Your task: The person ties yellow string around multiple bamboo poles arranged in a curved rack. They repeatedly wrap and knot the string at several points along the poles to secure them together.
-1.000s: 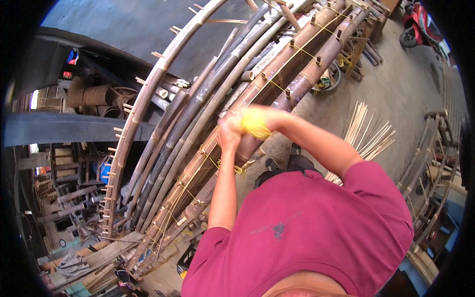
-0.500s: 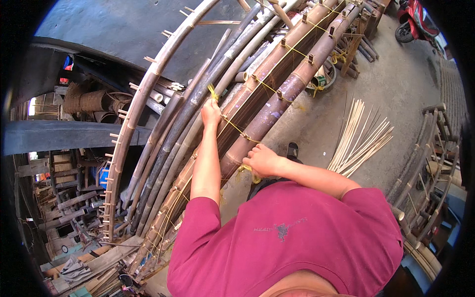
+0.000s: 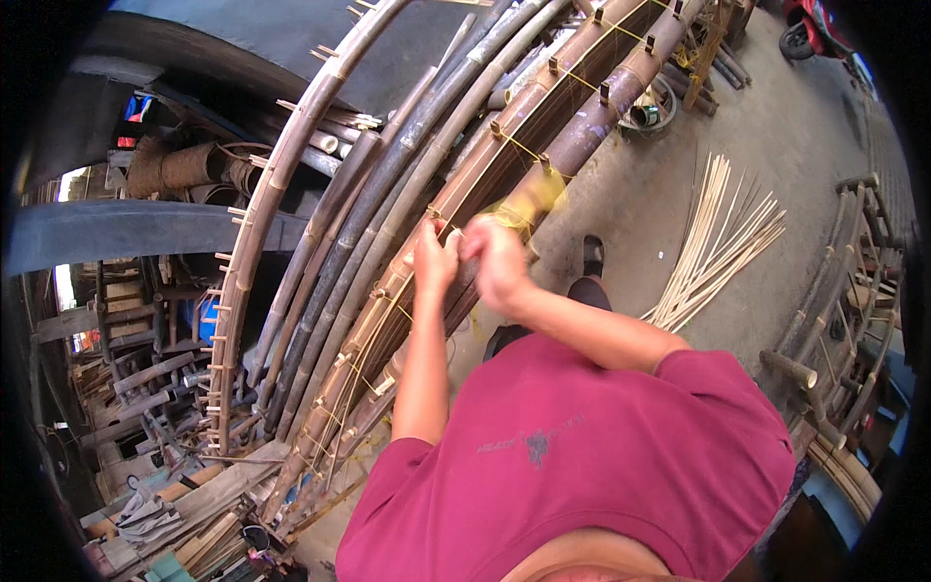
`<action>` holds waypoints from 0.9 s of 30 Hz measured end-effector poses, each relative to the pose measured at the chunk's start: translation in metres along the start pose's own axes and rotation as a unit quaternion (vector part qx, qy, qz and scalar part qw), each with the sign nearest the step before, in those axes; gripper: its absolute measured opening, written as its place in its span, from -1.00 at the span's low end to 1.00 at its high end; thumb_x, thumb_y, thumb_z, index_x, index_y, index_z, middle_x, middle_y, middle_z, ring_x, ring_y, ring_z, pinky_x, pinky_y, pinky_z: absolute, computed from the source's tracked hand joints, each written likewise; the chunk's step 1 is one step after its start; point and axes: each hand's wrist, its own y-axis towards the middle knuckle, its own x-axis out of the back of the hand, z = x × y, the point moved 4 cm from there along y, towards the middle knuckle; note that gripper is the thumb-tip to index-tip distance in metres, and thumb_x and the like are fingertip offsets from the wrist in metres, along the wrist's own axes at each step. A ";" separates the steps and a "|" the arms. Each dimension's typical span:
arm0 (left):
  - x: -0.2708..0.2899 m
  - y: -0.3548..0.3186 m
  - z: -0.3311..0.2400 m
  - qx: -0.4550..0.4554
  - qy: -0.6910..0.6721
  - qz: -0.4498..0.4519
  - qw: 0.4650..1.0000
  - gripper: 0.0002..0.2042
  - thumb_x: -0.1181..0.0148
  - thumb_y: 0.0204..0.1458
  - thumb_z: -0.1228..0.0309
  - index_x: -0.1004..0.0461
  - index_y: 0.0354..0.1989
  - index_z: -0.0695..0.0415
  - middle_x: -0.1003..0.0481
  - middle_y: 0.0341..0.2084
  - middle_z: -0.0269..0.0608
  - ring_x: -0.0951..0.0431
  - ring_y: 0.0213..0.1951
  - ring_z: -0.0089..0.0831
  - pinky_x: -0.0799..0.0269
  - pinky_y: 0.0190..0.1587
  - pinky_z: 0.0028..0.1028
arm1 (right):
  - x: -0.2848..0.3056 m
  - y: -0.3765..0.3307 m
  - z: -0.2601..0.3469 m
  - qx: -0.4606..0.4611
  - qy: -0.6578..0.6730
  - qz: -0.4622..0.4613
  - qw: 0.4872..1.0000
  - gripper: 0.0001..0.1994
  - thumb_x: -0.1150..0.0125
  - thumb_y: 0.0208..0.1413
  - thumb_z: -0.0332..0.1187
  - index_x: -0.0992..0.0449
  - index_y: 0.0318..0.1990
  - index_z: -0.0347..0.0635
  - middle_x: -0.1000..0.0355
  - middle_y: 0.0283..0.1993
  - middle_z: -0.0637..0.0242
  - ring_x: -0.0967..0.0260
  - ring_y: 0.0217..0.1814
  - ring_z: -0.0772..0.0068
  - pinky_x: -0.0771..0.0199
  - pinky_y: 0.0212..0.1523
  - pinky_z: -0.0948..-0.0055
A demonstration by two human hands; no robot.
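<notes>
Two long brown bamboo poles run side by side, with short dark pegs along them and thin yellow cord (image 3: 521,146) strung across from peg to peg. My left hand (image 3: 433,264) is closed at the left bamboo pole (image 3: 531,101), its fingers pinching the cord beside a peg. Close to its right, my right hand (image 3: 498,266) is smeared by motion over the right bamboo pole (image 3: 580,134). It grips the yellow cord, and a blurred yellow bundle (image 3: 535,202) swings just beyond its fingers. Dark strands lie between the poles.
A curved pegged bamboo pole (image 3: 254,242) and several grey poles (image 3: 373,213) stand to the left. Pale bamboo strips (image 3: 713,247) lie on the floor at right, near a bucket (image 3: 652,109). A bamboo frame (image 3: 834,301) stands far right; a red motorbike (image 3: 819,27) is at back.
My left hand has come down and nearer to the left pole's pegs. My right hand has moved up and left beside it, and the yellow bundle has swung up over the right pole.
</notes>
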 end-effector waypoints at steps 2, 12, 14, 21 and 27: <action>-0.019 -0.006 0.021 -0.054 -0.042 -0.084 0.994 -0.75 -0.10 0.19 0.31 -0.41 -0.05 0.19 -0.44 -0.30 -0.16 -0.44 -0.10 -0.32 -0.32 0.06 -0.32 | -0.075 0.002 -0.003 -0.137 -0.095 0.153 0.974 -0.61 0.16 0.31 -0.03 -0.47 -0.35 -0.09 -0.43 -0.36 0.28 -0.39 -0.28 0.36 -0.35 -0.10 0.31; 0.011 -0.001 -0.020 0.020 -0.119 -0.153 0.981 -0.69 0.06 0.25 0.18 -0.58 -0.11 0.06 -0.58 -0.25 0.00 -0.56 -0.17 0.00 -0.16 0.00 -0.04 | -0.076 0.102 0.001 -0.210 -0.242 0.382 0.867 -0.53 0.04 0.27 0.06 -0.51 -0.45 -0.14 -0.39 -0.47 0.42 -0.33 -0.38 0.45 -0.33 -0.25 0.38; 0.008 -0.004 -0.013 0.054 -0.094 -0.138 0.984 -0.68 0.07 0.25 0.16 -0.58 -0.14 0.06 -0.59 -0.28 -0.03 -0.56 -0.20 -0.03 -0.15 -0.01 -0.10 | -0.082 0.025 0.083 -0.013 -0.327 0.492 0.807 -0.54 -0.03 0.27 -0.06 -0.35 -0.55 -0.26 -0.25 -0.60 0.42 -0.28 -0.47 0.35 -0.33 -0.34 0.31; 0.032 -0.002 -0.032 0.042 -0.122 -0.165 0.978 -0.72 -0.01 0.24 0.23 -0.58 -0.19 0.14 -0.60 -0.42 -0.10 -0.57 -0.37 -0.28 -0.29 -0.13 -0.27 | 0.069 -0.026 -0.009 -0.057 -0.514 0.434 0.738 -0.54 0.02 0.25 -0.12 -0.42 -0.59 -0.30 -0.35 -0.59 -0.08 -0.34 -0.49 -0.17 -0.33 -0.39 0.02; 0.071 0.103 -0.037 0.029 -0.169 -0.226 0.959 -0.76 0.01 0.23 0.36 -0.54 -0.26 0.26 -0.59 -0.45 -0.03 -0.62 -0.34 -0.30 -0.47 -0.24 -0.33 | 0.083 -0.025 -0.011 0.147 -0.630 0.411 0.642 -0.66 -0.09 0.08 -0.21 -0.43 -0.66 -0.23 -0.36 -0.64 0.03 -0.39 -0.47 -0.05 -0.37 -0.26 0.09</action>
